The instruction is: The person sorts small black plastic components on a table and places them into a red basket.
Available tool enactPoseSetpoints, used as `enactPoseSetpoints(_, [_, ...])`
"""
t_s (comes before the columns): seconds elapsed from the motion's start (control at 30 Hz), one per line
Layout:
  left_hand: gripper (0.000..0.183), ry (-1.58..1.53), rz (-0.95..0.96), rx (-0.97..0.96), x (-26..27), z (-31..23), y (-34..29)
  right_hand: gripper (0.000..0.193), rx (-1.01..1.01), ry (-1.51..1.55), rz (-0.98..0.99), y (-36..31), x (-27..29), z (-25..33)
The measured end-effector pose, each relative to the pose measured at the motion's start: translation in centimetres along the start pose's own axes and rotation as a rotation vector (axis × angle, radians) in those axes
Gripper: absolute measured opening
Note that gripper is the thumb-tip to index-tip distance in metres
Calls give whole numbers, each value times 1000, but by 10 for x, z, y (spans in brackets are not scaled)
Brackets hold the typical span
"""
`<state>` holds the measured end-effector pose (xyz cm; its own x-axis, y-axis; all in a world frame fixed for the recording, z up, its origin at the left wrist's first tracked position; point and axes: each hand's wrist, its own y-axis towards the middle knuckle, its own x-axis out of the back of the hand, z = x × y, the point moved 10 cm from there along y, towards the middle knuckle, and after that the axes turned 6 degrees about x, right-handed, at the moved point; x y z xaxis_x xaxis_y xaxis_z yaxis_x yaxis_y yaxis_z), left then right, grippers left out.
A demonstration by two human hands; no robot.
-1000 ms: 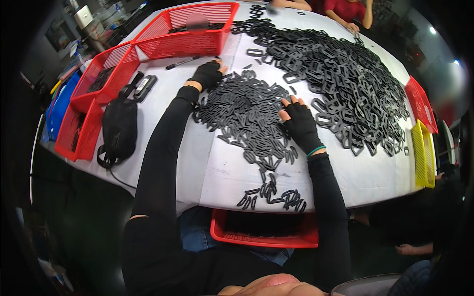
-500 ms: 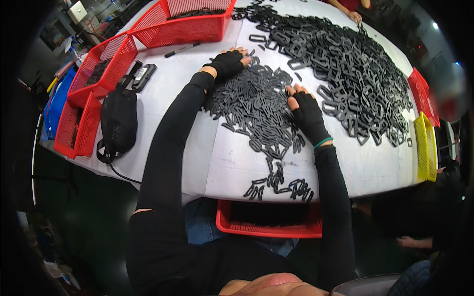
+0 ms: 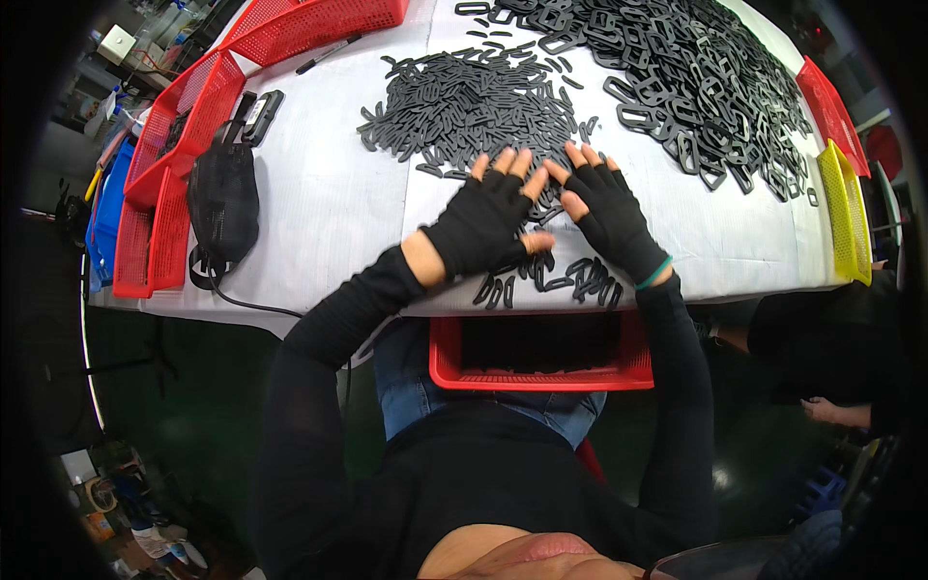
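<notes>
A heap of small dark, slim oval pieces [image 3: 474,101] spreads over the white-covered table [image 3: 319,188]. My left hand [image 3: 491,211], in a black fingerless glove, lies palm down with fingers spread over the heap's near edge. Beside it my right hand [image 3: 607,208], gloved alike with a green band at the wrist, also rests flat, fingers apart. Their index fingers almost meet. Several more pieces [image 3: 585,280] lie near the table's front edge, close to both hands. What is under the palms is hidden.
A big pile of black rectangular rings [image 3: 691,82] covers the back right. A red basket [image 3: 541,380] sits below the front edge at my lap. Red baskets [image 3: 174,222], a black pouch [image 3: 222,198] and a marker pen [image 3: 327,55] are left; a yellow basket [image 3: 848,217] is right.
My left hand has come from the heap's far left side toward me, next to the right hand. The right hand has also come nearer. The view has shifted, so the table sits higher.
</notes>
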<state>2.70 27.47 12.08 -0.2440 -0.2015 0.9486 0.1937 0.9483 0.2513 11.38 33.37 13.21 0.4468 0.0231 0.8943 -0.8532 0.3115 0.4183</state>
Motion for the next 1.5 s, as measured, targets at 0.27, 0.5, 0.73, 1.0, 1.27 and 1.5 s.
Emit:
enactPoseSetpoints(0.27, [87, -91, 58, 75, 1, -57, -59, 26, -53, 280, -52, -67, 37, 49])
enactPoseSetpoints(0.5, [88, -250, 109, -112, 3, -93, -70, 38, -250, 267, -195, -74, 49, 36])
enactPoseSetpoints(0.73, [91, 16, -90, 256, -3, 2, -39, 61, -231, -43, -56, -31, 9, 31])
enactPoseSetpoints(1.0, [44, -556, 51, -61, 24, -40, -44, 39, 102, 91, 27, -11, 0, 55])
enactPoseSetpoints(1.27, [79, 326, -83, 599, 41, 179, -52, 26, 65, 539, 51, -48, 28, 76])
enactPoseSetpoints(1.5, [90, 115, -76, 378, 10, 99, -48, 31, -172, 451, -131, -29, 29, 34])
